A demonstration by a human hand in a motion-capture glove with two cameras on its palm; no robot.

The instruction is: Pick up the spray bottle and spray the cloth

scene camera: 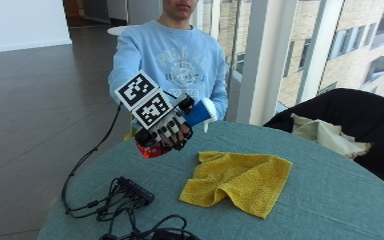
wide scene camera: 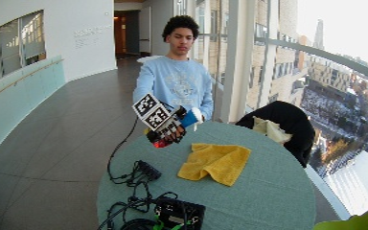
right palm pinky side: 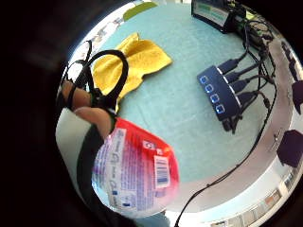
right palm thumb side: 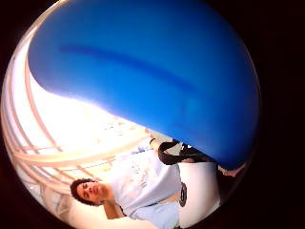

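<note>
Black-gloved, the right hand (scene camera: 169, 131) is curled round the spray bottle (scene camera: 197, 113), which is held tilted in the air above the worktop's (scene camera: 325, 200) far-left edge, blue top toward the person and red base (right palm pinky side: 137, 172) lowest. Beside and below the bottle, a yellow cloth (scene camera: 240, 180) lies rumpled near the worktop's middle, well apart from the hand. A black hub with plugged cables (scene camera: 133, 191) sits near the left edge.

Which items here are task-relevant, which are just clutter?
Job: bottle, held off the table in the right hand; yellow cloth lying on the table.
Clutter: USB hub and its cables; black box; dark chair with a pale cloth.
</note>
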